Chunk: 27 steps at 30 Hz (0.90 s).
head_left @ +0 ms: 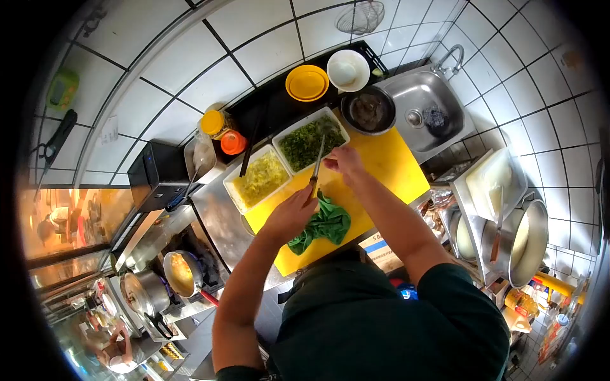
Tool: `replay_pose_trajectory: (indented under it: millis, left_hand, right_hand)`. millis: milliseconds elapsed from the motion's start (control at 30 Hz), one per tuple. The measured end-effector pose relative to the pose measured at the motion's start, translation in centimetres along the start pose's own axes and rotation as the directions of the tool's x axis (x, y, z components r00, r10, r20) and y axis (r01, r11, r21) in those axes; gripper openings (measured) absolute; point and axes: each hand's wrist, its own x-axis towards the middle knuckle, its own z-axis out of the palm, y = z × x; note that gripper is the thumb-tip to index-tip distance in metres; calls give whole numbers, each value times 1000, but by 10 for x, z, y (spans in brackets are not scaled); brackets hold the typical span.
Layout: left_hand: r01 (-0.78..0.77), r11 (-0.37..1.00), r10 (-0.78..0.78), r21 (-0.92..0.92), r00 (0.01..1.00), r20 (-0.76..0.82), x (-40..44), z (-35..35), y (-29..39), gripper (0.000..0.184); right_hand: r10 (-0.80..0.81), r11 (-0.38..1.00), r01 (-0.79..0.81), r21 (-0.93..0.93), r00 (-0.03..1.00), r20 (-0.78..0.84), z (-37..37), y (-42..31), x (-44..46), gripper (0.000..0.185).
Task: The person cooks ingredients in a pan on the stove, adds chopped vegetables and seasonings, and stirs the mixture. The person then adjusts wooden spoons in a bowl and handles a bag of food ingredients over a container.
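Note:
My left hand is wrapped round the handle of a long metal spoon. The spoon's far end rests among chopped greens in a white rectangular tub. Close to that tub's near right corner is my right hand, its fingers curled together; whether they hold anything is hidden. Left of the greens stands a second white tub of chopped pale yellow-green food. A crumpled green cloth lies on the yellow cutting board, below my hands.
Behind the board are a dark bowl, a white bowl and yellow bowls. A sink stands to the right. On the stove at left sits a pan with a red handle, beside a pot. Another person is at lower left.

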Motion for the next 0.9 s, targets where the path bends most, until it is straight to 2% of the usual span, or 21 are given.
replay_pose_trajectory:
  millis: [133,233,333,433,567,633,733,833,900]
  left_hand:
    - [-55,998,57,-12,981,185,-21,-45,-2,41]
    - [-73,997,64,34,975,212,-38,-72,-8,43]
    - [-1,999,-10,33,944,330,-40,-101,1,41]
    - [105,994,-95,-22,959,268,-39,-109,15,39]
    - [132,969,-127,-209,991,38,-32,-97,21,30]
    - [130,954,-162,-271,982,-100,-29,-87,16,27]
    - [175,907,-276,-383,934,-227,-25,-81,11,23]
    - [363,786,-507,-500,841,-187,-21,-87,12,24]
    - [390,651,-619,-652,769,-158,-22,-80,4,24]
  right_hand:
    - [-1,992,10,123,998,-66,6,5,1,30]
    - [3,989,9,149,997,-81,5,9,5,33]
    - [30,984,-17,180,997,-71,6,5,-1,32]
    - [-8,984,17,178,999,-52,6,8,2,31]
    - [-5,988,15,156,998,-66,4,7,0,27]
    - [-3,990,14,137,997,-83,7,3,-4,26]
    - [-14,992,26,120,995,-102,11,2,-6,25]
    - [-8,992,21,121,994,-108,11,3,-4,24]
    - [-19,993,30,113,995,-98,10,4,-3,23]
